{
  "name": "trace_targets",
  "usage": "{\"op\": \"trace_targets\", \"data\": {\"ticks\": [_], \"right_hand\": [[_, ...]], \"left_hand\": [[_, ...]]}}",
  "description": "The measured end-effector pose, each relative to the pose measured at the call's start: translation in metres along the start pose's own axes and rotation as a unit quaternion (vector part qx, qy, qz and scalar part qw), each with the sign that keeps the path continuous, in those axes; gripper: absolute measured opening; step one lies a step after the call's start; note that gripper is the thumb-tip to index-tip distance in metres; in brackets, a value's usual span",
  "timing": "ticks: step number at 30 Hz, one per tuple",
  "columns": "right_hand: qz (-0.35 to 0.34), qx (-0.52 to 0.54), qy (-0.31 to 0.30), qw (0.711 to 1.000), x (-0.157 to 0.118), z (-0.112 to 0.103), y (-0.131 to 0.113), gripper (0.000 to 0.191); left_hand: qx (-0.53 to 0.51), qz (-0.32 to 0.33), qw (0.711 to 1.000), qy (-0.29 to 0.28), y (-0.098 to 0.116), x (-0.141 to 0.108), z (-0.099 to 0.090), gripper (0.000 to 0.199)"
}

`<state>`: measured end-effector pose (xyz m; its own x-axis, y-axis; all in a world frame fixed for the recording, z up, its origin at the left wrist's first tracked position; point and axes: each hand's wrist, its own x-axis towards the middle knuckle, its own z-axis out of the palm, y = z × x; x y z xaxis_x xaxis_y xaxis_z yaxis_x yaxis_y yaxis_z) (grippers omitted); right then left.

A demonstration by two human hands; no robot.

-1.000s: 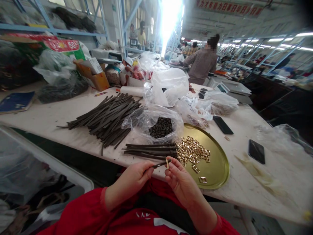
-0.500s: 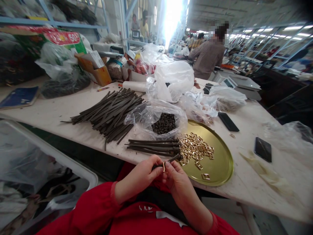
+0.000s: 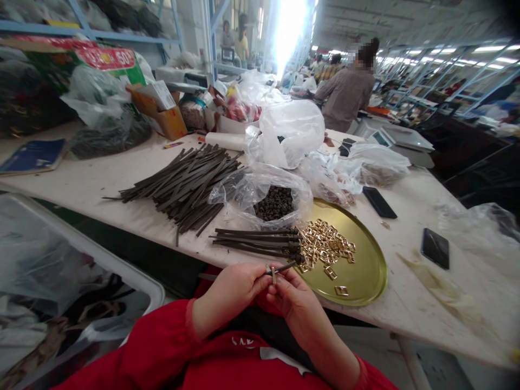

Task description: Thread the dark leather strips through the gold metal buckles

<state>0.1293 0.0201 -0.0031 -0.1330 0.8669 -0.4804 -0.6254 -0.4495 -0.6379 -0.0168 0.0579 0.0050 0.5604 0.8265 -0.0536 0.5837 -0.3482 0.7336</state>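
My left hand (image 3: 238,287) is closed, pinching a narrow dark strap (image 3: 285,266) near its end. The strap's tail shows left of that hand, and its tip points right, over my right fingers. My right hand (image 3: 300,306) grips a small gold buckle (image 3: 273,276), seen nearly edge-on, between thumb and fingers. Strap and buckle meet between the hands; whether the strap is fully threaded, I cannot tell. Just beyond lies a bundle of straps with buckled ends (image 3: 255,242). Many loose gold buckles (image 3: 327,242) lie on a round gold tray (image 3: 368,271).
Farther back are a large pile of dark straps (image 3: 182,184) and a clear bag (image 3: 239,197) of small dark pieces (image 3: 275,203). Two phones (image 3: 379,202) lie to the right. A white-rimmed bin (image 3: 156,292) stands lower left. A person (image 3: 349,89) stands beyond the table.
My fingers have shifted slightly around the buckle. The strap's end now shows more plainly, running rightward past the buckle. The view has moved a little.
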Motion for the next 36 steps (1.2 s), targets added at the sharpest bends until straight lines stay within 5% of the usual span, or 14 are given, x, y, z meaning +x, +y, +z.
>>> {"op": "trace_targets", "data": {"ticks": [12, 28, 36], "right_hand": [[0.005, 0.048, 0.033, 0.998, 0.009, 0.002, 0.000, 0.025], [0.013, 0.071, 0.026, 0.997, 0.013, -0.007, 0.006, 0.025], [0.027, 0.055, 0.028, 0.998, 0.012, -0.008, 0.010, 0.024]], "left_hand": [[0.149, -0.030, 0.988, 0.015, -0.005, 0.002, 0.016, 0.032], [0.088, -0.026, 0.996, 0.007, -0.008, 0.007, 0.021, 0.030], [0.171, -0.020, 0.985, 0.017, -0.008, 0.004, 0.027, 0.024]]}}
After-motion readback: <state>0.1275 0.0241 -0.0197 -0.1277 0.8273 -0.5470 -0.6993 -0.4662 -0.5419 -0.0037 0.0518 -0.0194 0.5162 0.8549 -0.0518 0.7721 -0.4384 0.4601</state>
